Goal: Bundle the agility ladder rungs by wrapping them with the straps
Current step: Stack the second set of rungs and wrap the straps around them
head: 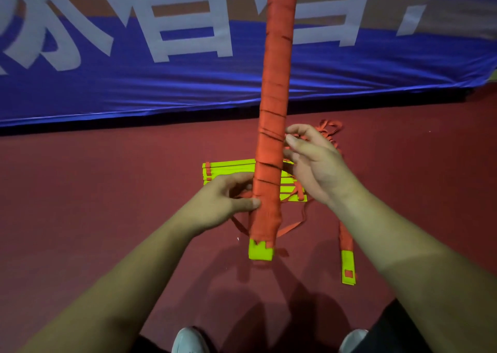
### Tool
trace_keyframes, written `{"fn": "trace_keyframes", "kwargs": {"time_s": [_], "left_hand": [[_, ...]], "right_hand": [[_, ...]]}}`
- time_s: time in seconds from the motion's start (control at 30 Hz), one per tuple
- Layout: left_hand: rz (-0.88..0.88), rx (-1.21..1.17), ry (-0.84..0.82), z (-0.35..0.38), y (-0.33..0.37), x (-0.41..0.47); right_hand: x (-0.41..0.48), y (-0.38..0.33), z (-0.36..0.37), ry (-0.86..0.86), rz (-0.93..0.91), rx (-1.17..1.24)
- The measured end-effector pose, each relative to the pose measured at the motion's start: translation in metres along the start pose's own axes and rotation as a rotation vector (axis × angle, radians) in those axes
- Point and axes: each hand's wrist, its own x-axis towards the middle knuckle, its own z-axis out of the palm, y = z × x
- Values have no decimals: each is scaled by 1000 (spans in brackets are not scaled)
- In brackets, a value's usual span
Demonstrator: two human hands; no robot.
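Danger now: if the strap (pixel 330 125) goes slack, the wraps could slip down the wrapped bundle (pixel 271 142) and loosen. The left hand (pixel 226 199) grips the bundle low, thumb pressed on. The right hand (pixel 312 161), just beside it, seems to pinch the strap. The bundle's lime end rests on the floor (pixel 107 191).

A single wide-angle view, worn on the person's head, looks forward and steeply down. It sits close: both forearms enter from the bottom corners, and the left hand (pixel 226 199) and right hand (pixel 314 164) meet near mid-frame. Between the hands the wrapped bundle (pixel 271 110) rises past the top edge, close to the lens. Below the hands, the toes of two white shoes (pixel 188 339) touch the bottom edge. Beyond the right hand lies a loose strap (pixel 332 126); farther off, the red floor (pixel 107 177) meets a blue banner (pixel 161 89).
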Motion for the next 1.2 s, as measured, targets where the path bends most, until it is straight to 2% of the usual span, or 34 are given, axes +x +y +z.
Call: {"fn": "trace_keyframes", "kwargs": {"time_s": [0.17, 0.27, 0.37, 0.47, 0.6, 0.77, 0.9, 1.0, 1.1, 1.2], "left_hand": [[26, -137, -258, 5, 3, -3], [14, -181, -320, 9, 4, -3], [0, -92, -326, 8, 1, -3], [-21, 161, -243, -1, -6, 1], [-77, 330, -63, -8, -7, 6], [68, 543, 131, 9, 3, 2], [215, 712, 279, 16, -1, 3], [155, 564, 256, 7, -4, 8], [88, 204, 99, -2, -3, 8], [96, 45, -37, -5, 1, 4]], "right_hand": [[-6, -6, 9, -107, 134, 111], [-10, -8, 14, -256, 244, 252], [-8, -11, 10, -291, 214, 200], [-5, -13, 0, -264, 169, 49], [-2, -6, -2, -195, 73, -130], [2, 8, 1, -39, -83, -321], [3, 13, 12, 49, -127, -356], [3, 9, 13, 60, -98, -279], [3, -2, 7, 4, -54, -114], [2, -5, 7, -102, 16, 21]]}}
